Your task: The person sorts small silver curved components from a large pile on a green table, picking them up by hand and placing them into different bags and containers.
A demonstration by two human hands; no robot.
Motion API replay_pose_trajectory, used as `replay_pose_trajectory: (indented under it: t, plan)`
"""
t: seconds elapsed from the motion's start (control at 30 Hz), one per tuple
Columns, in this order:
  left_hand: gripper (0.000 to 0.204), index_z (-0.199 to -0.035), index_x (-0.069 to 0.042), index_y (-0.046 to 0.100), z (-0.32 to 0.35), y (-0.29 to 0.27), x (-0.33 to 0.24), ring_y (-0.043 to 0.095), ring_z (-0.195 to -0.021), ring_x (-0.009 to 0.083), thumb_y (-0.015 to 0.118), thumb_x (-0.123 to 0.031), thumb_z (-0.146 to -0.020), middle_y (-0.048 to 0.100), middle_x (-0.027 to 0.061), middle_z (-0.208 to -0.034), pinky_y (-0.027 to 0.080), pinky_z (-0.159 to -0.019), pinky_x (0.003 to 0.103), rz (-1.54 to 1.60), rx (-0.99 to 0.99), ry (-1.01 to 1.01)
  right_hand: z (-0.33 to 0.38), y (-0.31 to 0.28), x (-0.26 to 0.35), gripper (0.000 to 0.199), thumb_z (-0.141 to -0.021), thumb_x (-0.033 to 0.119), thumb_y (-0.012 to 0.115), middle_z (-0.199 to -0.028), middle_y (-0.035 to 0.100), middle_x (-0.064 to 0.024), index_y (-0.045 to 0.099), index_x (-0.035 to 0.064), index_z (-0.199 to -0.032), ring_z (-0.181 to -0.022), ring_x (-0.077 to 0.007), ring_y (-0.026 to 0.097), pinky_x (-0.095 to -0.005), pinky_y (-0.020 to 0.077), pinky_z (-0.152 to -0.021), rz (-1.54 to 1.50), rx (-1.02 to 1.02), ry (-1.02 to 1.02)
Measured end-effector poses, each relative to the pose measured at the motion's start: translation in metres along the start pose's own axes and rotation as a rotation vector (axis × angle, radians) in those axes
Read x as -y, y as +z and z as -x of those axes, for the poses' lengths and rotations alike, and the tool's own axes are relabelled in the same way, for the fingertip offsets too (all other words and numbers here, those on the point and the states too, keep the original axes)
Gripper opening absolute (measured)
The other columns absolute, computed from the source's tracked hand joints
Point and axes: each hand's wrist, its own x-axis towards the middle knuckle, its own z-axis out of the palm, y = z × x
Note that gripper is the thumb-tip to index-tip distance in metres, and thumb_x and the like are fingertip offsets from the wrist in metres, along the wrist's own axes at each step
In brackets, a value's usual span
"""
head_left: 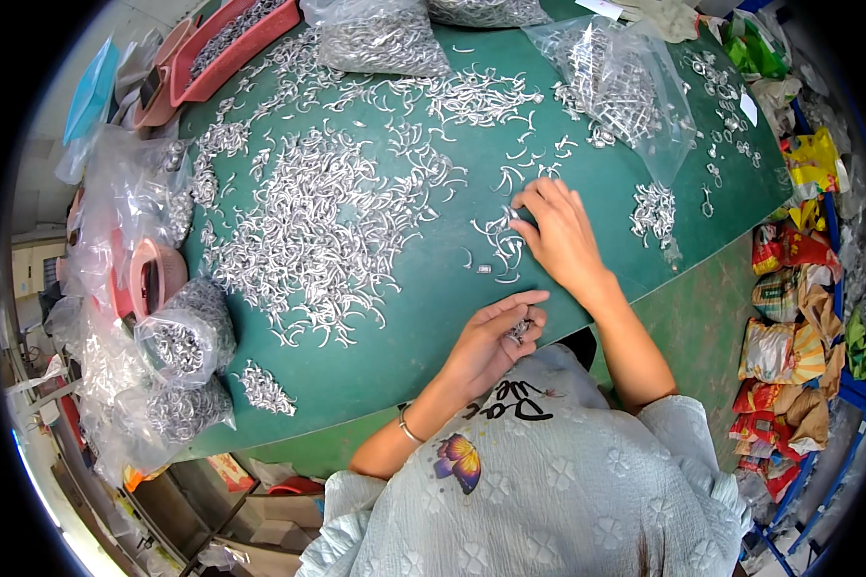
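My left hand (496,338) is curled palm up near the table's front edge, with small silvery metal pieces (520,331) held in its fingers. Beyond it and to the right, my right hand (560,236) reaches down with bent fingers at a small scatter of curved metal pieces (501,234). Its fingertips are close together against the scatter; what lies between them is too small to make out. One small blocky metal piece (484,269) lies apart, between the two hands. A wide heap of similar curved pieces (308,221) spreads over the table to the left.
The green table (433,260) carries filled clear bags (380,38) at the back and a bag of metal parts (625,91) at the right. Small piles (654,213) sit right and front left. Bags (178,346) and a pink basket (231,48) line the left; packages (779,351) fill a rack.
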Motion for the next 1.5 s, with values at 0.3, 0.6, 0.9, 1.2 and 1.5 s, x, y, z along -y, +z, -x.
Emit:
replay_pose_trajectory:
  t: [0.3, 0.6, 0.9, 1.2, 1.5]
  plan:
    - [0.036, -0.128, 0.005, 0.052, -0.002, 0.022, -0.011, 0.056, -0.078, 0.0148, 0.047, -0.02, -0.102, 0.062, 0.0083, -0.094, 0.048, -0.069, 0.028, 0.195, -0.21, 0.117, 0.013, -0.04, 0.009, 0.019, -0.078, 0.003, 0.07, -0.091, 0.063, -0.0095, 0.064, 0.0019, -0.096, -0.085, -0.0283, 0.055, -0.0364, 0.0444, -0.079, -0.463, 0.395, 0.035]
    - [0.03, -0.122, 0.005, 0.057, 0.0, -0.002, -0.004, 0.058, -0.08, 0.0146, 0.05, -0.014, -0.1, 0.064, 0.0094, -0.095, 0.05, -0.071, 0.028, -0.008, 0.004, 0.093, -0.002, -0.019, -0.008, 0.009, -0.08, 0.003, 0.07, -0.078, 0.06, -0.008, 0.065, 0.0015, -0.088, -0.07, -0.0233, 0.054, -0.0344, 0.0438, -0.067, -0.338, 0.173, 0.124]
    - [0.032, -0.127, 0.004, 0.055, 0.0, -0.004, -0.004, 0.064, -0.099, 0.0178, 0.051, -0.009, -0.099, 0.065, 0.0131, -0.112, 0.051, -0.091, 0.031, 0.0, 0.043, 0.089, 0.005, -0.028, -0.011, 0.009, -0.079, 0.003, 0.069, -0.074, 0.061, -0.009, 0.063, 0.0026, -0.085, -0.075, -0.0283, 0.056, -0.0385, 0.0437, -0.07, -0.207, 0.018, 0.202]
    - [0.036, -0.128, 0.006, 0.053, 0.003, 0.012, -0.003, 0.062, -0.105, 0.0228, 0.051, -0.015, -0.099, 0.064, 0.0164, -0.113, 0.051, -0.094, 0.036, 0.038, -0.069, 0.089, 0.011, -0.023, -0.002, 0.014, -0.078, 0.006, 0.071, -0.087, 0.057, -0.0077, 0.06, 0.0047, -0.086, -0.086, -0.0299, 0.051, -0.0378, 0.0383, -0.079, -0.051, 0.064, 0.069]
    - [0.03, -0.112, 0.002, 0.061, 0.002, -0.022, 0.003, 0.052, -0.072, 0.0132, 0.052, -0.024, -0.1, 0.057, 0.0049, -0.079, 0.044, -0.064, 0.025, 0.224, 0.163, -0.002, 0.007, -0.018, 0.009, 0.015, -0.077, 0.01, 0.073, -0.095, 0.058, -0.0053, 0.064, 0.0055, -0.088, -0.093, -0.0259, 0.051, -0.0382, 0.0389, -0.082, -0.154, 0.181, -0.034]
